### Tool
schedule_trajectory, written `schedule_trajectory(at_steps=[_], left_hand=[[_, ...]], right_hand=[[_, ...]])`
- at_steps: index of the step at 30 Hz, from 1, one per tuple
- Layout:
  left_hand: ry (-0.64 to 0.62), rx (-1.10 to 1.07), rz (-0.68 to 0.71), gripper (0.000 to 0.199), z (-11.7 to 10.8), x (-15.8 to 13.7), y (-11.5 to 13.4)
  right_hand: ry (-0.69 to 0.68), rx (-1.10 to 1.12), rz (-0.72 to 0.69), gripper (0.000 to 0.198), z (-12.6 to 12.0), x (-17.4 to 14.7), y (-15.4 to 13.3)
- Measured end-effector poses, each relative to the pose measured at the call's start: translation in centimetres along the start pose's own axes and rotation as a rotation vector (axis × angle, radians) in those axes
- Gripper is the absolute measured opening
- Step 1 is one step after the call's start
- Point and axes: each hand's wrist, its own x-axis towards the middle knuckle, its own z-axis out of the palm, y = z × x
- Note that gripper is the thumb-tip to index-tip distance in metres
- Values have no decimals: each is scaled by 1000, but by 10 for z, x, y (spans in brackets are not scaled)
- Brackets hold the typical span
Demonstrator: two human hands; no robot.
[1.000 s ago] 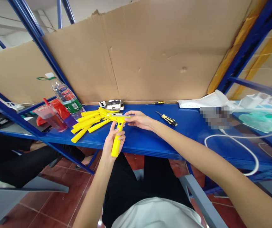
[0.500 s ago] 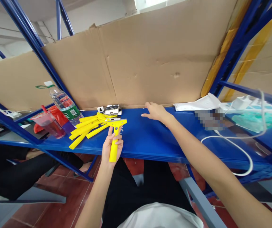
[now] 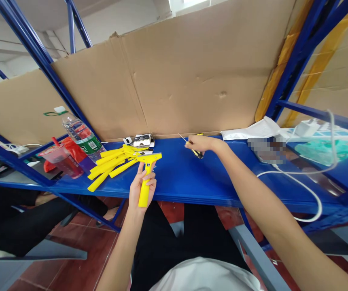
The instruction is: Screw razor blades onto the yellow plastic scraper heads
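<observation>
My left hand is closed around the handle of a yellow scraper, held upright over the table's front edge with its wide head at the top. Toward the back of the blue table, my right hand grips a screwdriver with a black and yellow handle. Its thin metal shaft points up and to the left. Another yellow item, partly hidden, lies just behind that hand. Left of the held scraper lies a pile of several yellow scrapers, handles toward me.
Small boxes stand behind the pile. A water bottle and a red drink cup are on the left. On the right lie a phone with a white cable, a white packet and a power strip. Cardboard walls the back.
My right hand, empty with fingers spread before, has closed on a screwdriver and raised its handle end. My left hand keeps its hold on the scraper, almost unmoved.
</observation>
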Motion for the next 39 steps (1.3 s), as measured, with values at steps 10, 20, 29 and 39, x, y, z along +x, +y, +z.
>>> schedule_trajectory(at_steps=[10, 20, 29, 39], left_hand=[[21, 59, -13, 35, 6, -4, -2], [-14, 80, -6, 34, 3, -2, -2], [30, 100, -16, 43, 2, 0, -1], [9, 83, -12, 43, 0, 0, -2]], right_hand=[[584, 569, -588, 35, 21, 14, -26], [684, 871, -488, 59, 15, 7, -34], [923, 554, -403, 78, 25, -3, -55], [750, 583, -606, 72, 44, -8, -68]])
